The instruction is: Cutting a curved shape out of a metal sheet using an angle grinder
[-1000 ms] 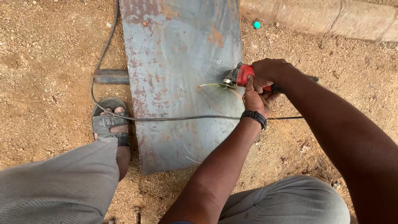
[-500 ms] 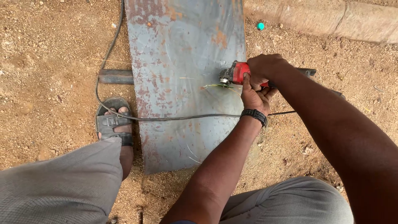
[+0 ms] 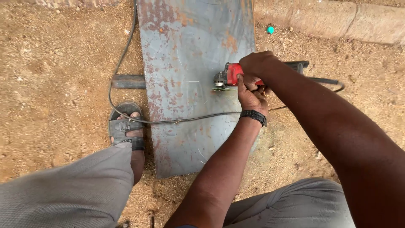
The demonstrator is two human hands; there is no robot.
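A rusty grey steel sheet (image 3: 190, 63) lies flat on the dirt. A red angle grinder (image 3: 228, 77) rests with its disc on the sheet near the right edge. My left hand (image 3: 251, 99), with a black wristband, grips the grinder body from below. My right hand (image 3: 259, 65) wraps over the grinder's top and rear. The grinder's black cable (image 3: 177, 121) runs across the sheet and loops up along its left side.
My left foot in a grey sandal (image 3: 125, 126) stands beside the sheet's left edge. A dark steel bar (image 3: 128, 81) pokes out from under the sheet. A concrete kerb (image 3: 337, 21) runs along the top right, with a small teal cap (image 3: 270, 30) near it.
Both hands and the grinder have shifted slightly left along the sheet. The view has drifted a little; the foot and cable stay put.
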